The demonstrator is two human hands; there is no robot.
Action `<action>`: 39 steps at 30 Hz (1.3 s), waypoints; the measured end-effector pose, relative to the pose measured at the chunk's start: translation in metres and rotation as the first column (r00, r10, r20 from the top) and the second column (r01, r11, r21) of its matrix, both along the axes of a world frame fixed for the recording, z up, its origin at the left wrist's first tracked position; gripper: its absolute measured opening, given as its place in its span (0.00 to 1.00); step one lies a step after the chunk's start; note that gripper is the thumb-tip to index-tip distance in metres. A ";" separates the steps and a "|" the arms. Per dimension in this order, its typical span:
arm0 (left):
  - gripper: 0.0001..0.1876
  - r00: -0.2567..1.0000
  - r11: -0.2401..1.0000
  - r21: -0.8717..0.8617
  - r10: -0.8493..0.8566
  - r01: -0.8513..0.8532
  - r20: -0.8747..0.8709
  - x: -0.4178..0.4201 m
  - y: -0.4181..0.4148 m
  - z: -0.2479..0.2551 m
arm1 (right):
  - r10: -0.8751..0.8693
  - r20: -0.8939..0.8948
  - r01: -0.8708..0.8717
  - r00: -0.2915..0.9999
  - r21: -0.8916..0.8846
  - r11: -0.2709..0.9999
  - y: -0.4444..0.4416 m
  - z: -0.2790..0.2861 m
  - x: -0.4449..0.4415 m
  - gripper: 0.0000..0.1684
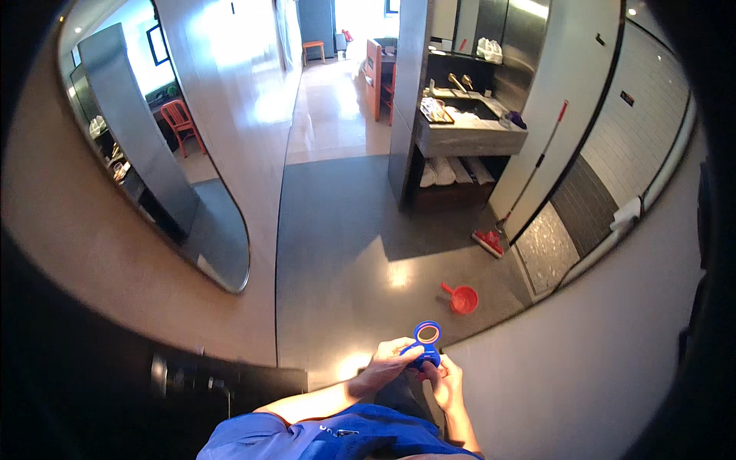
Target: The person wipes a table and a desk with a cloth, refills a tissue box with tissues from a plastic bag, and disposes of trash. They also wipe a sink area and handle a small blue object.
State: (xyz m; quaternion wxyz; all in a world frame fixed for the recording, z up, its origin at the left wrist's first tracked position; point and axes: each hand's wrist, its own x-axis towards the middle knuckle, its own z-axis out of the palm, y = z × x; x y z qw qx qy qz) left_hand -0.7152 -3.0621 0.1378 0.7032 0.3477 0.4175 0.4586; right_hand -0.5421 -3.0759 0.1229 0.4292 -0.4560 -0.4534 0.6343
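Note:
Both of my hands hold a blue tag-like item [428, 333] in front of my body. Its upper part is a ring around a large round hole, edged inside in a lighter orange tone. The lower part is rounded and bears small white writing. My left hand [397, 357] grips its left side, with the thumb across the front. From below and the right, my right hand [446, 379] holds the lower end, and its fingers partly cover that end. What lies behind the item is hidden.
A red plastic dipper [463, 300] lies on the grey floor ahead. A red-headed mop [489, 242] leans beside the shower doorway. The sink counter [471, 138] holds a tray, with rolled towels [443, 171] below. A tall mirror [221, 253] is on the left wall.

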 end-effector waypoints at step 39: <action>0.10 0.757 0.776 -0.066 0.589 -0.628 -0.282 -0.663 1.156 -0.005 | 0.062 0.011 -0.063 0.998 0.082 0.995 1.330 0.055 -0.614 0.19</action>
